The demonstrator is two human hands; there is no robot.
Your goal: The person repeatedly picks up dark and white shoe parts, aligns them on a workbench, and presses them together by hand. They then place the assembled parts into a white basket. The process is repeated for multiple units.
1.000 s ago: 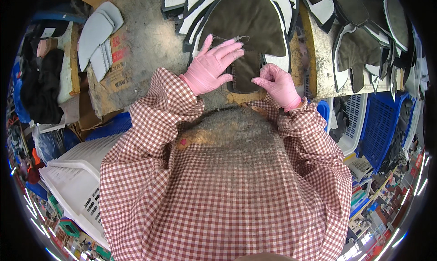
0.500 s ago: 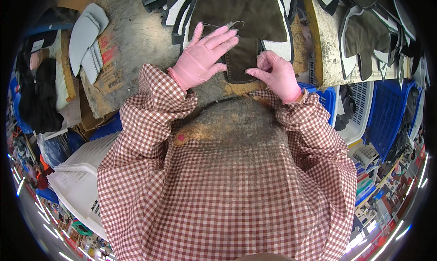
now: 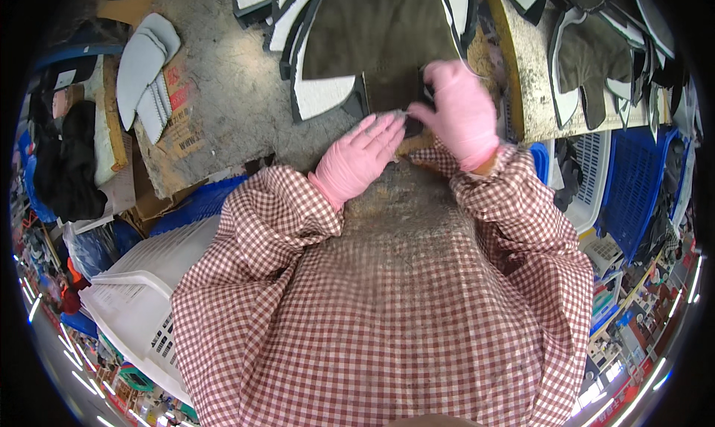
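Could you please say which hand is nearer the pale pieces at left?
Left: the left hand is right of the pale pieces, lower in view; the right hand is farther right.

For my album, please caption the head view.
Pink-gloved left hand and right hand at the narrow end of a dark cloth.

pink gloves [image 3: 356, 161], brown-white checked smock [image 3: 387, 315], brown fabric [image 3: 372, 32]

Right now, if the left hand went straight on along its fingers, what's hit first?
Likely the right hand, just ahead of the left hand near the brown cloth strip. Depth is unclear; it might slip underneath.
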